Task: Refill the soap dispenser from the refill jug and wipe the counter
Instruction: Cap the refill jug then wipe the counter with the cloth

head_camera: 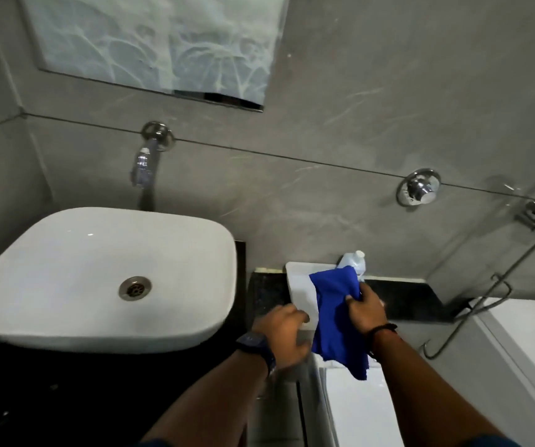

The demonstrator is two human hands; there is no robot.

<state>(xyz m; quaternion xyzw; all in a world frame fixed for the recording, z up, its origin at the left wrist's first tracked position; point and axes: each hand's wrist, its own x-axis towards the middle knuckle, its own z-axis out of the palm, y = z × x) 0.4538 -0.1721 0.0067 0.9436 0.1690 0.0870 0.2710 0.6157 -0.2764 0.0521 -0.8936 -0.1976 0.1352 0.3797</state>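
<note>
The right hand [365, 308] grips a blue cloth [337, 321] bunched over the white toilet cistern lid [298, 285]. The left hand [287, 330] hangs beside it, fingers loosely curled, holding nothing. A capped translucent bottle [353, 261], contents unclear, stands behind the cloth. The white basin [66, 253] holds nothing.

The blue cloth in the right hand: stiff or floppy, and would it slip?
Probably floppy: the blue cloth hangs in folds below the right hand, which pinches it. Likely light, since a few fingers carry it. Slipping seems unlikely; the fabric bunches in the grip.
</note>
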